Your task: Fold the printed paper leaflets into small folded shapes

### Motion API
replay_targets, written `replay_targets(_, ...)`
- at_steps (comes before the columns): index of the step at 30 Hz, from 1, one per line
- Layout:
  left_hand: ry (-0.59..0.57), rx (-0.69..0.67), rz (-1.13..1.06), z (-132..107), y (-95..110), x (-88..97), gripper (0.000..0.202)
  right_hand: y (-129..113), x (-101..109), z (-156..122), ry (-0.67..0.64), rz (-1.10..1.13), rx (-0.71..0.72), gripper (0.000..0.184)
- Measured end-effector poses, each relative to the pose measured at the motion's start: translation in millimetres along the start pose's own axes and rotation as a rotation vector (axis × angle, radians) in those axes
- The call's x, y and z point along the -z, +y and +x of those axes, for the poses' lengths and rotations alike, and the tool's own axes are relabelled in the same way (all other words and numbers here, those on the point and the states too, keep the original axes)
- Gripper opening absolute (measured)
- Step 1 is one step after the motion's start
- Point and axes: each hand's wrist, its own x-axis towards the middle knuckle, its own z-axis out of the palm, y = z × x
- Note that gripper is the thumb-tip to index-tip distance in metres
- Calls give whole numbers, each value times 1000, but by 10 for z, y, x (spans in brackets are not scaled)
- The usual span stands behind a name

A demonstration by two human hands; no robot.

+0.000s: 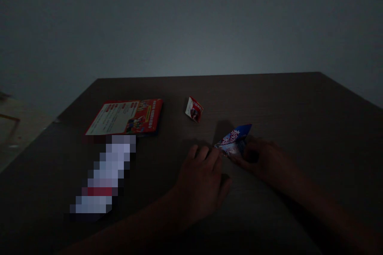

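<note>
A piece of folded blue printed paper with white characters stands partly upright on the dark wooden table. My right hand pinches its right lower part between thumb and fingers. Palm down, my left hand lies on the table at the paper's left corner, its fingers stretched forward and its thumb apart. The fingertips of that hand touch or nearly touch the corner; dim light hides the exact contact. Farther back sits a small folded red and white paper piece, apart from both hands.
A red booklet with printed text and pictures lies at the left. In front of it is a bright, pixelated long object whose kind cannot be made out. Behind the table's far edge rises a plain wall.
</note>
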Motion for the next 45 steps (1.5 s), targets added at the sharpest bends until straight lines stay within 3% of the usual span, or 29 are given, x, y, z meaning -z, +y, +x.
replay_targets(6,-3,5,-9,-7,2,6,47,65,27,-11,-30,22,2,32)
replay_targets(19,-8,14,-6,-6,-1,15,45,189,147,-45,-222,74,-46,16)
replay_targets(45,36,131,44,9,-19,32,39,212,148,-47,-248,170,-67,17)
